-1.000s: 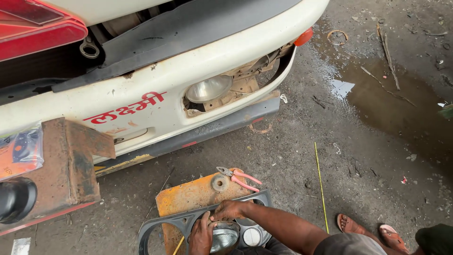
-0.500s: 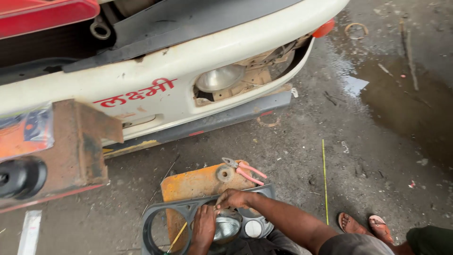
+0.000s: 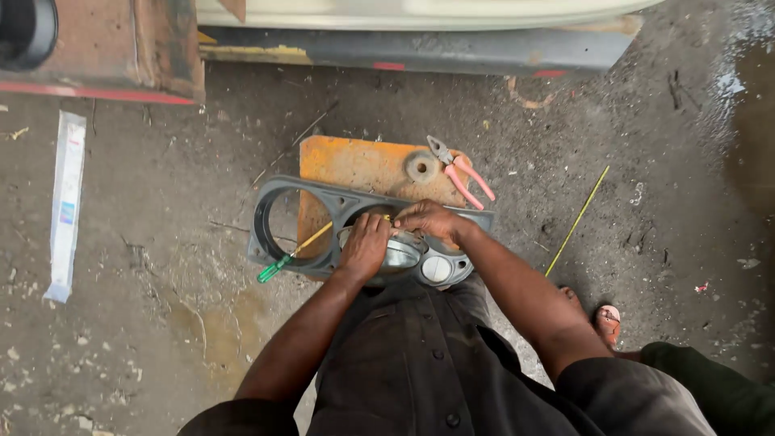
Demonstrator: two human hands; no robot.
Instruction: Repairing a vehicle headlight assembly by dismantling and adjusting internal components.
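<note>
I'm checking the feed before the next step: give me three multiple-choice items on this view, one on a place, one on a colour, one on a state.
1. Where do the pliers lie?
A. on the orange plate's far right corner
B. inside the panel's empty ring
C. on the white strip at the left

2. What colour is the screwdriver handle's tip?
A. red
B. green
C. blue

3. How does the left-hand round opening of the grey headlamp panel stand?
A. filled with a lamp
B. covered by a hand
C. empty

Answers:
1 A: their pink handles rest on the orange plate, beside a round washer.
2 B: the end by the panel's near edge is green.
3 C: ground shows through it, while the left hand and right hand press on the lamp further right.
</note>
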